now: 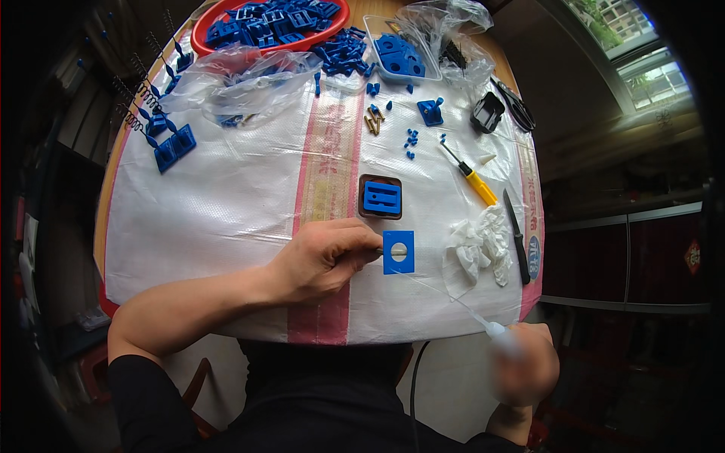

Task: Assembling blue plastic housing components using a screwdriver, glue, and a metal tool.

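My left hand [325, 260] reaches in from the left and pinches the edge of a flat blue square plate [390, 264] with a round hole in its middle. At the lower right, past the table's front edge, my right hand [529, 366] is closed round a whitish glue bottle [501, 337], partly smeared. A thin, pale strand runs from its narrow tip up to the plate's lower edge. Just beyond the plate, a blue slotted block [382, 198] sits in a small dark brown square tray [399, 214].
A yellow-handled screwdriver [479, 186], crumpled white tissue [479, 248] and black-handled knife [519, 245] lie at right. Small blue parts [411, 140] and brass-coloured screws [374, 121] are scattered behind. A red basin [346, 19], clear tub [434, 74] and spring-topped blue pieces [175, 149] stand farther off.
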`<action>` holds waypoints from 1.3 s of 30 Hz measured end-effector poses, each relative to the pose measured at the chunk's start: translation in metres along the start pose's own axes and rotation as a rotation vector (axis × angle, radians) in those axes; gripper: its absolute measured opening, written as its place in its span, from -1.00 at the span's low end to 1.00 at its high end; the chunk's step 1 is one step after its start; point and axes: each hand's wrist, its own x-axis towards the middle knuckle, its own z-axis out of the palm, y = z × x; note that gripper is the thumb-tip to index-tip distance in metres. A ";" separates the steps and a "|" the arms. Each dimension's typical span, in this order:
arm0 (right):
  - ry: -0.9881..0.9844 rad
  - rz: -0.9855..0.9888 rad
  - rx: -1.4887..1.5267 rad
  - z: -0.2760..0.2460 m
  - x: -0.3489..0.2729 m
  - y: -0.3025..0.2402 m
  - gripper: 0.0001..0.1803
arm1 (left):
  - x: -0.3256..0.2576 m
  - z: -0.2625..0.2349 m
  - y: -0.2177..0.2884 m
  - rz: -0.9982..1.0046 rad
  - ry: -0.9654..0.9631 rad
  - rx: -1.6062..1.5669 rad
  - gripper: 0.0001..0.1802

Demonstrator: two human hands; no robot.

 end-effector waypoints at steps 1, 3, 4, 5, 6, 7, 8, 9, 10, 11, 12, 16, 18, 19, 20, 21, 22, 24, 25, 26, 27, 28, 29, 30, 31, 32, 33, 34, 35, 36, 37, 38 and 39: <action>0.018 0.002 0.011 0.000 -0.001 0.001 -0.65 | 0.000 0.000 0.000 0.001 0.001 0.002 -0.70; 0.038 0.013 0.026 0.000 -0.002 0.001 -0.67 | 0.000 0.000 -0.001 0.007 0.004 0.005 -0.70; 0.040 0.022 0.032 0.000 -0.002 0.000 -0.69 | 0.000 0.001 -0.002 0.010 0.006 0.007 -0.70; 0.043 0.030 0.039 -0.001 -0.002 -0.001 -0.71 | 0.000 0.000 -0.001 0.005 0.004 0.002 -0.70; 0.037 0.038 0.032 -0.002 -0.003 0.000 -0.71 | 0.000 0.000 0.000 -0.001 0.002 -0.002 -0.70; 0.031 0.047 0.026 -0.003 -0.004 0.000 -0.71 | 0.000 0.000 0.000 -0.006 0.000 -0.007 -0.70; 0.025 0.056 0.020 -0.004 -0.005 0.001 -0.72 | 0.000 0.000 0.000 0.000 0.000 -0.007 -0.69; 0.023 0.057 0.017 -0.004 -0.006 0.001 -0.72 | 0.000 0.000 -0.001 0.006 0.000 -0.007 -0.69; 0.022 0.058 0.014 -0.005 -0.007 0.002 -0.72 | 0.000 0.001 -0.001 0.013 0.000 -0.007 -0.68; 0.022 0.058 0.011 -0.005 -0.007 0.002 -0.72 | 0.000 0.000 -0.001 0.006 -0.004 -0.008 -0.67; 0.022 0.055 0.006 -0.006 -0.008 0.003 -0.71 | 0.000 0.000 -0.001 -0.001 -0.008 -0.009 -0.66; 0.014 0.048 -0.011 -0.007 -0.008 0.004 -0.69 | 0.000 0.000 -0.001 -0.018 -0.014 -0.027 -0.64; 0.011 0.049 -0.012 -0.007 -0.009 0.005 -0.69 | 0.000 0.000 -0.001 -0.021 -0.015 -0.028 -0.64; 0.011 0.049 -0.011 -0.007 -0.009 0.005 -0.69 | 0.000 0.000 0.000 -0.022 -0.016 -0.029 -0.64; 0.011 0.050 -0.010 -0.006 -0.009 0.004 -0.69 | 0.000 0.000 0.000 -0.022 -0.018 -0.027 -0.64; 0.010 0.048 -0.010 -0.006 -0.009 0.004 -0.69 | 0.000 -0.001 0.000 -0.022 -0.020 -0.025 -0.64; 0.009 0.047 -0.010 -0.006 -0.008 0.004 -0.69 | 0.000 -0.001 0.000 -0.022 -0.021 -0.023 -0.64; 0.007 0.045 -0.013 -0.006 -0.008 0.004 -0.69 | 0.000 -0.001 0.001 -0.023 -0.021 -0.018 -0.65; 0.005 0.046 -0.016 -0.006 -0.007 0.003 -0.69 | 0.000 -0.001 0.001 -0.024 -0.021 -0.016 -0.65; 0.003 0.046 -0.018 -0.006 -0.007 0.003 -0.69 | 0.000 -0.001 0.001 -0.024 -0.021 -0.015 -0.65; 0.003 0.046 -0.019 -0.006 -0.007 0.004 -0.69 | 0.000 -0.001 0.000 -0.023 -0.021 -0.014 -0.66; 0.003 0.045 -0.021 -0.006 -0.008 0.004 -0.69 | 0.000 -0.001 0.000 -0.023 -0.020 -0.013 -0.66; 0.003 0.045 -0.022 -0.006 -0.008 0.004 -0.69 | 0.000 -0.001 0.000 -0.026 -0.021 -0.012 -0.66; 0.002 0.044 -0.021 -0.006 -0.008 0.004 -0.69 | 0.000 -0.001 0.000 -0.029 -0.022 -0.011 -0.66; 0.002 0.043 -0.020 -0.006 -0.007 0.004 -0.69 | 0.000 -0.001 0.001 -0.033 -0.023 -0.010 -0.67; 0.001 0.042 -0.020 -0.006 -0.007 0.004 -0.69 | 0.000 -0.001 0.001 -0.029 -0.023 -0.008 -0.66; -0.003 0.047 -0.014 -0.006 -0.008 0.003 -0.70 | 0.000 -0.001 0.001 -0.026 -0.022 -0.005 -0.66; -0.007 0.052 -0.008 -0.007 -0.009 0.003 -0.70 | 0.000 -0.001 0.000 -0.022 -0.022 -0.003 -0.66; -0.011 0.056 0.000 -0.007 -0.009 0.003 -0.71 | 0.000 -0.001 0.001 -0.020 -0.020 -0.001 -0.66; -0.010 0.054 0.002 -0.007 -0.009 0.003 -0.71 | 0.000 -0.001 0.001 -0.017 -0.018 0.000 -0.66; -0.010 0.053 0.003 -0.006 -0.009 0.004 -0.71 | 0.000 -0.001 0.001 -0.014 -0.016 0.002 -0.66; -0.010 0.051 0.005 -0.006 -0.009 0.004 -0.71 | 0.000 -0.002 0.001 -0.012 -0.017 0.003 -0.66; -0.011 0.049 0.002 -0.007 -0.009 0.004 -0.71 | 0.000 -0.002 0.001 -0.010 -0.018 0.005 -0.66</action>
